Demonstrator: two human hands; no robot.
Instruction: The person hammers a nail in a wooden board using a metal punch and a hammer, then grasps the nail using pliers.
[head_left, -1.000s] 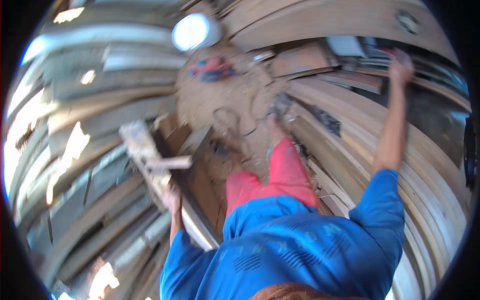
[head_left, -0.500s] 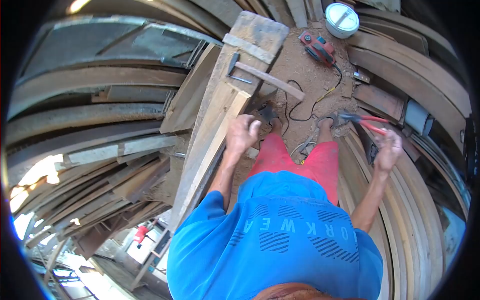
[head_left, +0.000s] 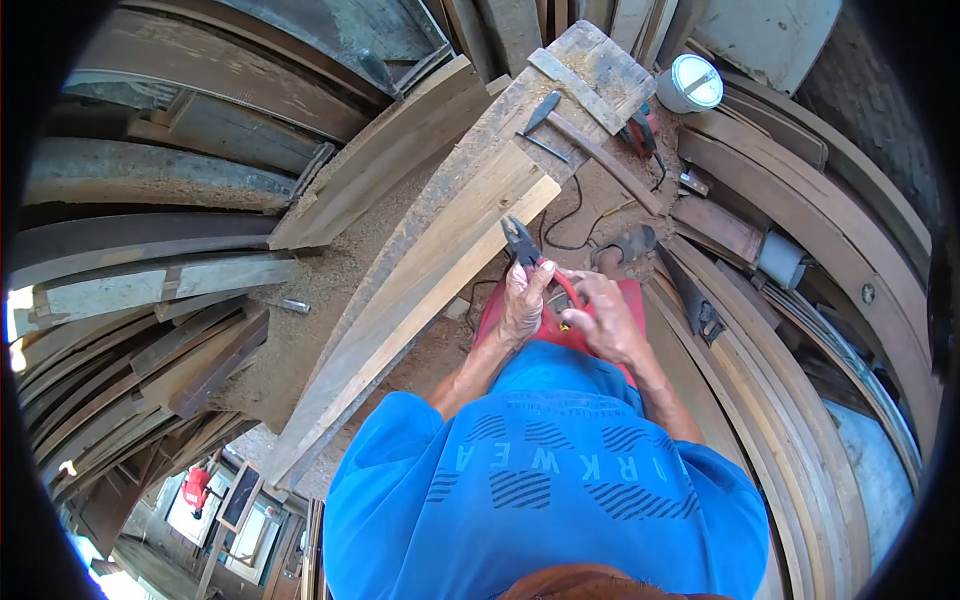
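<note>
The pliers [head_left: 522, 245], dark-jawed with red handles, are held above my lap with their jaws pointing up and left. My left hand [head_left: 524, 305] is closed round them just below the jaws. Curled fingers of my right hand [head_left: 608, 318] are at the red handles on the other side. Left of my hands, a pale wooden piece [head_left: 455, 240] lies along a thick, worn plank [head_left: 610, 62]. Beyond its end, a hammer [head_left: 605, 162] rests across the plank, its handle sticking out over the right edge. A thin metal rod [head_left: 545, 148] lies near the hammer's head.
A white lidded bucket [head_left: 690, 84] stands at the upper right. The red power tool [head_left: 640, 132] is partly hidden behind the plank, with its cord on the sawdust-covered ground. A handsaw [head_left: 690, 290] leans beside stacked boards [head_left: 800, 420]. A person in red [head_left: 197, 488] is far off, lower left.
My right hand has brought the pliers in from the right to my lap. My left hand has left the wooden piece's edge and taken hold of the pliers. The view has turned.
</note>
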